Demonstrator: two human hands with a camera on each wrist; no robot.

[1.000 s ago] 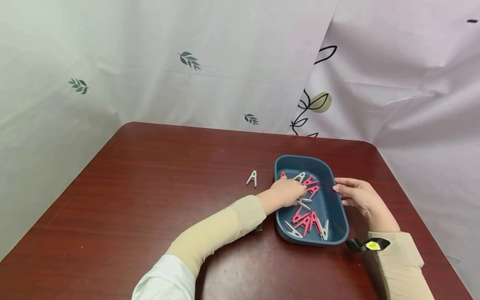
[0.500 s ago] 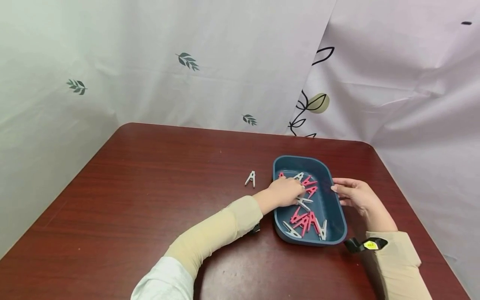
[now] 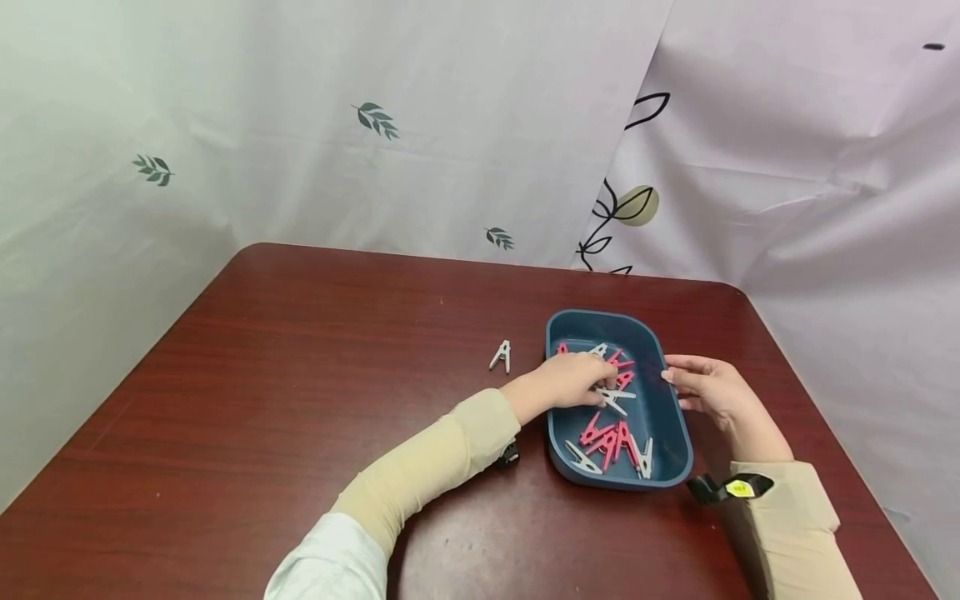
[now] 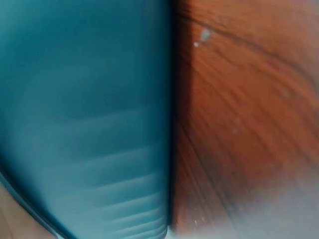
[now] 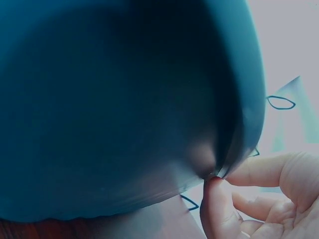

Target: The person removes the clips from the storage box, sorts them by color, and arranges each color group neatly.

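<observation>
A dark blue plastic bin (image 3: 678, 450) holds several pink clothespins (image 3: 607, 442) and several white ones. My left hand (image 3: 570, 379) reaches over the bin's left wall. Its thumb and fingers are bent down around one end of a white clothespin (image 3: 617, 400), whose two legs stick out to the right. My right hand (image 3: 723, 396) pinches the bin's right rim between thumb and forefinger, as the right wrist view also shows. In the left wrist view the bin's outer wall (image 4: 99, 124) fills the left half, and most of the left hand is hidden.
One white clothespin (image 3: 501, 356) lies on the reddish-brown table (image 3: 337, 350), left of the bin. A second white clothespin (image 3: 582, 458) and a third (image 3: 646, 458) lie at the bin's near end. A patterned white curtain (image 3: 450, 125) hangs behind the table.
My left hand has shifted slightly right inside the bin, and the white clothespin at its fingers has moved a little right with it. The right hand has stayed at the rim.
</observation>
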